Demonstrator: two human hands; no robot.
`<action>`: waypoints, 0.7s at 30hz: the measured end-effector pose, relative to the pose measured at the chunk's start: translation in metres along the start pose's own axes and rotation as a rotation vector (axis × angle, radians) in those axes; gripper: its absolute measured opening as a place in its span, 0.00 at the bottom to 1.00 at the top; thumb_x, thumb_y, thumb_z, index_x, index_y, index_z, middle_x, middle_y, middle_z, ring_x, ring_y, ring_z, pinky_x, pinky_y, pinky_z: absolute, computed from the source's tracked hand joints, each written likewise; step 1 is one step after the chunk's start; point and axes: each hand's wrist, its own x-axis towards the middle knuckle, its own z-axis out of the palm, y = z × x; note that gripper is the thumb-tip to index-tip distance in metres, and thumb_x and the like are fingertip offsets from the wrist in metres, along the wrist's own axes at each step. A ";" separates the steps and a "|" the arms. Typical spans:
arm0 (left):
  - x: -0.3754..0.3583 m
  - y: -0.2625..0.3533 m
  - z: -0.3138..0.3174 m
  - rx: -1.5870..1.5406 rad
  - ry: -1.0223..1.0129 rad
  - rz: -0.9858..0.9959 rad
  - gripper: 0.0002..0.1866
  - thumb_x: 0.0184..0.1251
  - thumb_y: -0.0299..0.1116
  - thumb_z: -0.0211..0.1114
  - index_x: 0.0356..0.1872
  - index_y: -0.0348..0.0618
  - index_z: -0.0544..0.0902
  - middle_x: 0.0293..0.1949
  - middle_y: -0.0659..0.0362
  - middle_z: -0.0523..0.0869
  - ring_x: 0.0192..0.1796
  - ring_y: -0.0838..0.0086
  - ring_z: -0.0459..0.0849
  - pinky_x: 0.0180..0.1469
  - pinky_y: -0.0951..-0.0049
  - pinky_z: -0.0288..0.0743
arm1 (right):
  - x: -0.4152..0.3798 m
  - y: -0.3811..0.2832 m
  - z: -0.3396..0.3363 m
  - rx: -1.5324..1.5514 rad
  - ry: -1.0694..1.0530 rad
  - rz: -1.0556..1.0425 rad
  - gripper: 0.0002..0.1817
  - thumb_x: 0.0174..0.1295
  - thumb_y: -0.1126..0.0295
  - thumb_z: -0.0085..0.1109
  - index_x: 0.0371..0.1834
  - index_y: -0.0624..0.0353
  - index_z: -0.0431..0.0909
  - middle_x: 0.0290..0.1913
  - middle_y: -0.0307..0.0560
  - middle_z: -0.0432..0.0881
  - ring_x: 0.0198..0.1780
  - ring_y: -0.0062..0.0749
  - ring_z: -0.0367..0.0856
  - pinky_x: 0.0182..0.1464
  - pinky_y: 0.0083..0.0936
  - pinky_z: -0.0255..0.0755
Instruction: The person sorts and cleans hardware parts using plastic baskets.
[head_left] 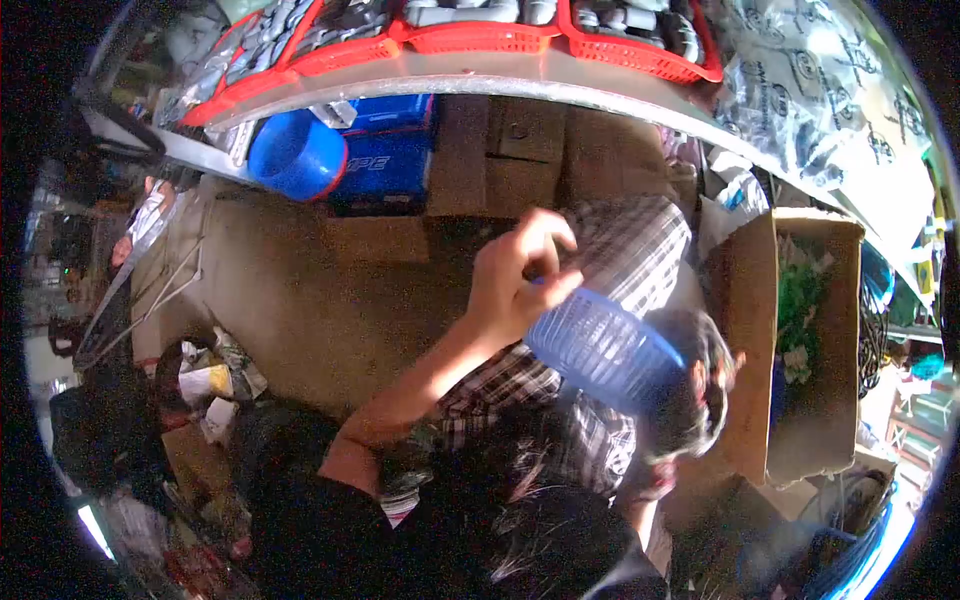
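Basket (pixel 603 347), blue plastic, is gripped at its rim by our left hand (pixel 520 280), fingers curled shut, held above a person in a plaid shirt (pixel 620 250). Right hand we cannot see. Cardboard box (pixel 760 330) just beside; basket not yet set down.

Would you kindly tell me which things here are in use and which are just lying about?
In use: left hand; blue plastic mesh basket it grips.

Lying about: open cardboard box; red plastic trays; round blue plastic tub; scrap paper litter.
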 end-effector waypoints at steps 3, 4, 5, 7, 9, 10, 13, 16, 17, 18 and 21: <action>-0.010 0.006 -0.022 -0.045 -0.310 -0.597 0.30 0.58 0.50 0.53 0.55 0.41 0.58 0.38 0.46 0.77 0.36 0.60 0.78 0.39 0.67 0.70 | -0.014 0.001 0.006 -0.164 -0.106 0.040 0.21 0.54 0.68 0.50 0.50 0.65 0.65 0.41 0.51 0.72 0.41 0.33 0.71 0.45 0.32 0.66; -0.017 0.017 -0.027 -0.367 -0.437 -0.829 0.33 0.58 0.50 0.54 0.58 0.43 0.53 0.45 0.45 0.73 0.42 0.59 0.76 0.44 0.67 0.69 | -0.014 0.002 0.008 -0.230 -0.150 0.041 0.20 0.54 0.69 0.50 0.50 0.65 0.65 0.40 0.51 0.73 0.41 0.33 0.71 0.44 0.32 0.66; -0.027 0.024 -0.029 -0.701 -0.558 -1.045 0.37 0.58 0.49 0.54 0.62 0.45 0.47 0.51 0.43 0.69 0.48 0.58 0.74 0.49 0.66 0.68 | -0.013 0.001 0.008 -0.314 -0.205 0.029 0.19 0.55 0.70 0.50 0.50 0.65 0.66 0.39 0.50 0.73 0.40 0.32 0.72 0.43 0.31 0.66; -0.058 0.026 -0.009 -0.676 -0.481 -0.866 0.39 0.56 0.41 0.56 0.64 0.48 0.42 0.56 0.45 0.63 0.54 0.60 0.68 0.53 0.66 0.66 | -0.007 -0.006 0.013 -0.566 -0.340 -0.052 0.18 0.55 0.71 0.49 0.49 0.65 0.66 0.37 0.50 0.74 0.38 0.31 0.73 0.42 0.31 0.67; -0.075 0.023 0.016 -0.713 -0.235 -0.837 0.36 0.56 0.32 0.54 0.64 0.48 0.46 0.58 0.48 0.63 0.57 0.62 0.66 0.56 0.66 0.63 | 0.001 -0.017 0.016 -0.967 -0.522 -0.284 0.17 0.55 0.73 0.49 0.48 0.65 0.67 0.35 0.49 0.75 0.36 0.30 0.73 0.40 0.30 0.68; -0.077 0.021 0.027 -0.717 -0.101 -0.818 0.34 0.56 0.28 0.52 0.64 0.47 0.49 0.58 0.50 0.63 0.58 0.63 0.65 0.58 0.66 0.60 | 0.008 -0.022 0.020 -1.128 -0.591 -0.431 0.16 0.55 0.73 0.49 0.48 0.65 0.67 0.34 0.49 0.76 0.35 0.30 0.74 0.40 0.30 0.68; -0.075 0.015 0.038 -0.480 -0.034 -0.552 0.29 0.58 0.28 0.49 0.63 0.45 0.54 0.57 0.52 0.64 0.56 0.66 0.65 0.59 0.68 0.55 | 0.032 -0.045 0.050 -0.662 -0.374 -0.210 0.14 0.49 0.76 0.54 0.40 0.69 0.68 0.34 0.53 0.75 0.36 0.30 0.72 0.40 0.28 0.67; -0.057 0.019 0.039 -0.218 -0.126 -0.354 0.27 0.62 0.35 0.48 0.63 0.46 0.55 0.50 0.52 0.69 0.48 0.68 0.68 0.52 0.68 0.60 | 0.067 -0.045 0.046 -0.649 -0.102 -0.590 0.20 0.55 0.71 0.51 0.51 0.63 0.62 0.46 0.53 0.70 0.44 0.35 0.70 0.47 0.28 0.65; -0.052 0.025 0.039 -0.211 -0.206 -0.408 0.28 0.61 0.34 0.49 0.63 0.47 0.55 0.51 0.51 0.69 0.51 0.66 0.68 0.54 0.67 0.59 | 0.069 -0.041 0.051 -0.603 0.068 -0.650 0.21 0.57 0.69 0.49 0.54 0.62 0.61 0.49 0.54 0.68 0.46 0.36 0.69 0.49 0.30 0.63; -0.047 0.031 0.040 -0.199 -0.288 -0.460 0.28 0.60 0.32 0.50 0.63 0.47 0.55 0.52 0.49 0.69 0.54 0.65 0.67 0.57 0.66 0.58 | 0.059 -0.041 0.071 -0.597 0.002 -0.552 0.24 0.57 0.68 0.49 0.56 0.62 0.58 0.52 0.56 0.65 0.49 0.40 0.67 0.52 0.34 0.60; -0.033 0.035 0.052 -0.028 -0.006 0.004 0.25 0.59 0.30 0.51 0.60 0.44 0.61 0.45 0.50 0.74 0.48 0.68 0.73 0.51 0.68 0.66 | 0.028 -0.021 0.095 -0.971 -0.294 -0.739 0.26 0.53 0.68 0.52 0.55 0.62 0.58 0.56 0.61 0.60 0.56 0.55 0.60 0.57 0.45 0.54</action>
